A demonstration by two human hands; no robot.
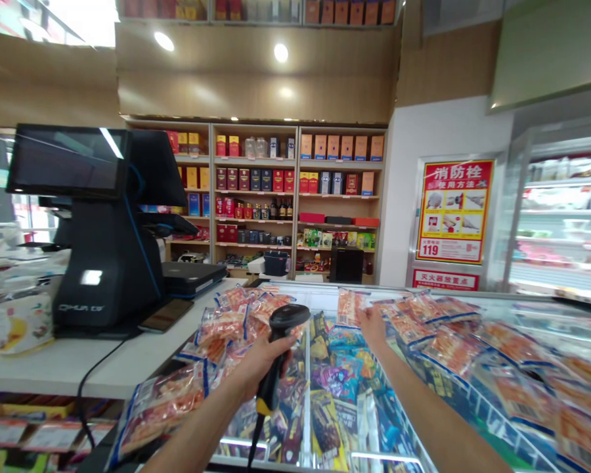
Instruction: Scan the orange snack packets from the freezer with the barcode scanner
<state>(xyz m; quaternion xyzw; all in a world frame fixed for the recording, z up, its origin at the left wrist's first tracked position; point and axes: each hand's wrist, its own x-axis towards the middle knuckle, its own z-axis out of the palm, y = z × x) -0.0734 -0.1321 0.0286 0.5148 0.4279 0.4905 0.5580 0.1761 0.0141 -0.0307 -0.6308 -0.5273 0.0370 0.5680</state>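
My left hand point(270, 358) is wrapped round the handle of a black and yellow barcode scanner point(283, 322), its head up and its cable hanging down. My right hand point(373, 326) pinches the edge of a clear plastic food packet point(349, 307) with orange-pink contents, held over the glass top of a chest freezer point(309, 394). Similar packets point(226, 322) lie piled to the left of the scanner. More of these packets point(438, 335) are spread on the glass to the right. Beneath the glass are several colourful wrapped items point(342, 378).
A black checkout terminal point(111, 256) stands on the white counter point(10, 371) at left, with a phone point(166, 316) beside it. Shelves of boxed goods point(256, 177) line the back wall. A red and yellow poster point(456, 210) hangs at right, near a lit display fridge point(561, 223).
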